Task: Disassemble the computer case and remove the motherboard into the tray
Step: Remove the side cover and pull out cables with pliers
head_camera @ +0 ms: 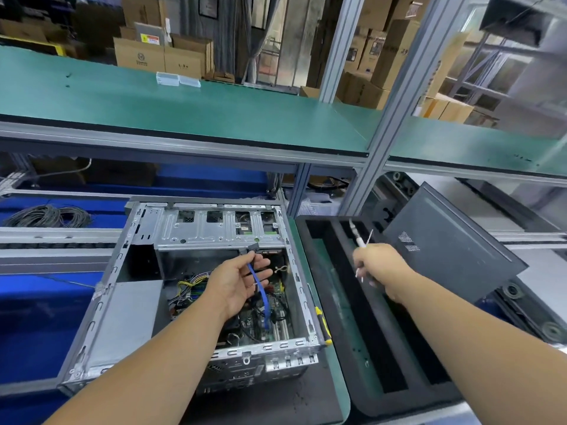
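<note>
Head view: blue cable runs top-to-bottom at frame centre, over the motherboard.
Left hand: nearer, fingers curled loosely around it.
Right hand: right of centre, gripping a screwdriver over the tray.

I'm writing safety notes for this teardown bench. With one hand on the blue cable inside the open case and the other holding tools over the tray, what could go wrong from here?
1. The left hand holds the blue cable, whose lower end appears still plugged into the motherboard; pulling could strain that connector.
2. The right hand grips thin tools loosely over the tray; they might slip.
</note>
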